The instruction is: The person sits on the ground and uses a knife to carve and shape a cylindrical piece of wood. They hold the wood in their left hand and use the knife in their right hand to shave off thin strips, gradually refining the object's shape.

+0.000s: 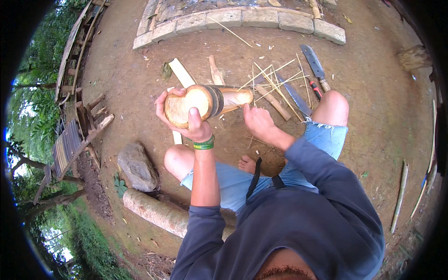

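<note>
Holding the wooden piece [205,100] clamped in the left hand [199,131], above the ground [116,84] short of the stone edging [224,19], apparently to steady the tip [243,97] near the curled right hand [260,122], impossible to tell as gripping or not.

Here's the left hand [199,132] wrapped about the bamboo cylinder [177,113], part of its fingers lost behind it, while over at the narrow end it's too close to call whether the right hand [260,122] actually touches! Thin strips [275,88] cross the saw blade [295,97] and cover bits of it, and the log [156,212] disappears behind the left sleeve [204,231]. Up top, the frame cuts off the stone-edged bed [224,19], and those pale specks [257,152] are too tiny to identify!
</note>
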Demonstrator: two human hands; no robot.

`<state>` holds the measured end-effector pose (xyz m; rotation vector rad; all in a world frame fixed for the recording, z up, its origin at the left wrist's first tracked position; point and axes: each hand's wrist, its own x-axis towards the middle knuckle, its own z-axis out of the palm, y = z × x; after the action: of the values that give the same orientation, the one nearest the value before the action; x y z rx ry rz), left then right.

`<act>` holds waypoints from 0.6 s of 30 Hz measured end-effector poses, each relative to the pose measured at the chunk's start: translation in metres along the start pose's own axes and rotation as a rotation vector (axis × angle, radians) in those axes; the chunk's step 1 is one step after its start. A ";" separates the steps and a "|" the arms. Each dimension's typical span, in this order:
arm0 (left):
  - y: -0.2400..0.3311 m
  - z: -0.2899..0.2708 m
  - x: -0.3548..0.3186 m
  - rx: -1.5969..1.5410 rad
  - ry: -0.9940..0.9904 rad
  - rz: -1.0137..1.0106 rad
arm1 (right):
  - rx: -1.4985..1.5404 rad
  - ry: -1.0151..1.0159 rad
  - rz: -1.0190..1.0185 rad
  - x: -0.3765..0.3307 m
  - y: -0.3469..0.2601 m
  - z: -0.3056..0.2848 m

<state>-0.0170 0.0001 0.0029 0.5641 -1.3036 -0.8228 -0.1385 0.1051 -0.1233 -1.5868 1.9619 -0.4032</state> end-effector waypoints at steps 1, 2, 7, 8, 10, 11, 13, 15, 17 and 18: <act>0.002 0.004 -0.002 0.008 0.025 -0.008 | 0.005 -0.058 0.063 0.016 0.018 0.020; 0.008 0.006 -0.001 0.026 0.052 -0.009 | 0.014 -0.119 0.114 0.029 0.030 0.039; 0.005 0.012 -0.007 -0.096 0.065 -0.112 | -0.105 -0.165 0.126 0.048 0.092 0.093; 0.006 0.009 -0.011 -0.114 0.062 -0.129 | -0.124 -0.183 0.136 0.045 0.086 0.093; 0.009 0.017 -0.020 -0.077 0.011 -0.098 | -0.154 -0.185 0.163 0.041 0.081 0.092; 0.014 0.023 -0.023 -0.061 -0.015 -0.073 | -0.166 -0.168 0.173 0.042 0.079 0.095; 0.022 0.033 -0.030 0.025 -0.032 -0.060 | -0.151 -0.119 0.188 0.041 0.080 0.100; 0.023 0.033 -0.033 0.094 -0.058 -0.068 | -0.095 -0.059 0.194 0.040 0.081 0.107; 0.024 0.040 -0.020 0.056 -0.053 -0.065 | 0.081 0.103 0.032 0.049 0.128 0.131; 0.017 0.045 -0.013 0.005 -0.040 -0.056 | 0.165 0.198 -0.043 0.057 0.153 0.132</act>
<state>-0.0585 0.0244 0.0170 0.5927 -1.3317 -0.8806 -0.1863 0.1049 -0.3281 -1.5345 1.9835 -0.7448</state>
